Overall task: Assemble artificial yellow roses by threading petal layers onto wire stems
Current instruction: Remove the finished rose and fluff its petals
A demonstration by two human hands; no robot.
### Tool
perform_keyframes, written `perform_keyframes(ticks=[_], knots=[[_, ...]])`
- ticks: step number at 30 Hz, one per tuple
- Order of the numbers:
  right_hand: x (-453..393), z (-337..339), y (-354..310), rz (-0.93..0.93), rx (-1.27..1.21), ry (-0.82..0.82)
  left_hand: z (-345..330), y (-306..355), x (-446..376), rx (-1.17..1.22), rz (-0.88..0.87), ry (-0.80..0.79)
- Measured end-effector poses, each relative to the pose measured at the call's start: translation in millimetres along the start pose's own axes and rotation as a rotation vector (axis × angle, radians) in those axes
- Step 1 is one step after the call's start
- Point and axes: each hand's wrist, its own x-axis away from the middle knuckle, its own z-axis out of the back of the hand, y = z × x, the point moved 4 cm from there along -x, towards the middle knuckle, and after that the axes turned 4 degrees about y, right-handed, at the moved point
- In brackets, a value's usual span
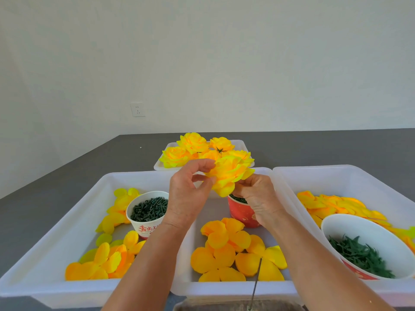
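Rose (229, 176), yellow, held mid-frame above white tray (67, 221). Left hand (186, 194) pinches its outer petals, thumb and fingers curled; right hand (256, 196) grips it from beneath. Loose petal layers (233, 250) lie below.

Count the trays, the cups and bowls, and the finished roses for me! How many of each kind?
White trays: 4, namely the left tray, the middle tray, the right tray and the far tray.
Cups and bowls: 3, namely the white cup, the red cup and the bowl.
Finished roses: 6, with 5 in the far tray and the held rose in the hands.
Total: 13
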Motion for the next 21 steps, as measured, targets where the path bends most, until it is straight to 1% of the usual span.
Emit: perform_keyframes(ticks=[2, 8, 12, 16, 21], knots=[[0.4, -1.7, -0.8, 0.006, 0.003, -0.032, 1.7, -0.8, -0.8, -0.016, 0.008, 0.030], [1.4, -1.0, -5.5, 0.085, -0.003, -0.061, 4.8, 1.6, -1.6, 0.122, -0.014, 0.042], [2.5, -1.7, -2.9, 0.093, -0.028, -0.062, 6.7, -3.3, -3.5, 0.214, 0.060, 0.090], [-2.9, 0.6, 1.6, 0.071, -0.022, 0.003, 8.6, -7.8, -3.7, 0.210, 0.114, 0.134], [-2.7, 0.5, -1.3, 0.102, 0.024, 0.009, 4.4, -12.4, -1.8, 0.242, 0.221, 0.103]])
